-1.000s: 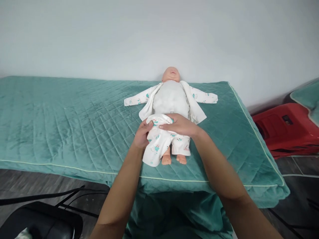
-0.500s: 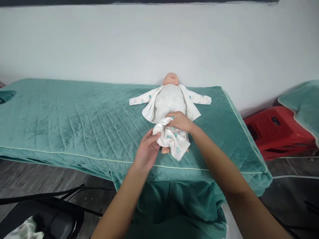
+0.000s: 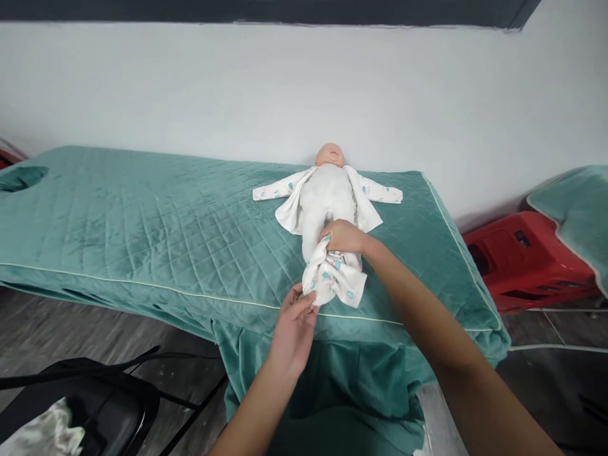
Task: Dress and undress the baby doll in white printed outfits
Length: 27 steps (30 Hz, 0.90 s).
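Note:
A baby doll (image 3: 327, 193) lies on its back, head toward the wall, in an open white baby jacket (image 3: 368, 206) with its sleeves spread wide. White baby pants (image 3: 351, 285) with a teal print are bunched around the doll's lower legs. My left hand (image 3: 295, 326) pinches the lower left edge of the pants between thumb and fingers, close to the bed's front edge. Higher up, at the doll's knees, my right hand (image 3: 346, 237) grips the gathered upper part of the pants. Fabric hides the doll's feet.
A quilted green cover (image 3: 190, 228) drapes the massage bed, which has a face hole (image 3: 23, 179) at far left. The white wall (image 3: 237, 88) stands behind. A red plastic stool (image 3: 527, 259) is at right, and a black chair (image 3: 104, 405) with patterned cloth (image 3: 45, 434) at lower left.
My left hand has moved down and toward me with the lower edge of the pants, covering the doll's feet. More of the doll's left-side leg shows. The camera view has shifted slightly.

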Available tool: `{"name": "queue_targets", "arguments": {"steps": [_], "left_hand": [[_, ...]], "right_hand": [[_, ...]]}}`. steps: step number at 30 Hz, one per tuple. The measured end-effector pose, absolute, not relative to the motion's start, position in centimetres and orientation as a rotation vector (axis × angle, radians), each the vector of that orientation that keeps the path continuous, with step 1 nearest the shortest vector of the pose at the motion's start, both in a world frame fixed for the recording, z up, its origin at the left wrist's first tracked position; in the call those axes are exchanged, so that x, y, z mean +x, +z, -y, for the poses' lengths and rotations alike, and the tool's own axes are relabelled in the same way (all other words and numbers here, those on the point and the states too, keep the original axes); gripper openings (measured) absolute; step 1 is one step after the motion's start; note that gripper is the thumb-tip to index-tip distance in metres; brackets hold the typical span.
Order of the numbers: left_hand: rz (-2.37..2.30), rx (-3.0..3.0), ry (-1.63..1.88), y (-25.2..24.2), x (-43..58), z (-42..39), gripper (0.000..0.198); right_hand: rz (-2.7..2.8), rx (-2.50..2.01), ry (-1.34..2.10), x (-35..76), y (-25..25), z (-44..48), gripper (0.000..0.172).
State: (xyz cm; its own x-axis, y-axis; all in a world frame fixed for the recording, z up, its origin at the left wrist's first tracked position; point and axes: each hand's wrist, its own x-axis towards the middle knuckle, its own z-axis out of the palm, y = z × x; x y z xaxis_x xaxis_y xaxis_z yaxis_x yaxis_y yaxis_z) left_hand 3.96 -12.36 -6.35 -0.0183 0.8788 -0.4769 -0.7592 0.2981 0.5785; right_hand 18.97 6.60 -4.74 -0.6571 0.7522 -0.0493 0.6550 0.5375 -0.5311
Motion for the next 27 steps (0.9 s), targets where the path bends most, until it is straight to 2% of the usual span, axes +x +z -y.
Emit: {"name": "queue_targets", "arguments": {"steps": [5,8,11,14,19,27], "left_hand": [[-1.023,0.478,1.227,-8.4,1.1,12.0,0.026],[-1.144,0.745,1.046,-7.9,-1.0,10.5,0.029],[-1.209,0.881,0.889,-6.8,-2.2,8.8,0.030],[-1.257,0.932,0.805,-6.0,-2.3,7.7,0.027],[-1.249,0.984,0.759,-6.1,-2.1,7.1,0.017],[-1.044,1.007,0.708,-7.8,-3.1,5.5,0.012]], "right_hand": [[2.670,-1.181,0.716,19.0,-4.8,-6.5,0.010],[2.709,-1.175,0.717,19.0,-4.7,-6.4,0.009],[2.719,-1.192,0.719,19.0,-4.5,-6.1,0.017],[2.723,-1.231,0.729,18.9,-4.4,-6.0,0.024],[2.709,-1.248,0.741,18.8,-4.5,-6.0,0.024],[2.621,-1.185,0.858,19.4,-4.9,-6.2,0.023]]}}
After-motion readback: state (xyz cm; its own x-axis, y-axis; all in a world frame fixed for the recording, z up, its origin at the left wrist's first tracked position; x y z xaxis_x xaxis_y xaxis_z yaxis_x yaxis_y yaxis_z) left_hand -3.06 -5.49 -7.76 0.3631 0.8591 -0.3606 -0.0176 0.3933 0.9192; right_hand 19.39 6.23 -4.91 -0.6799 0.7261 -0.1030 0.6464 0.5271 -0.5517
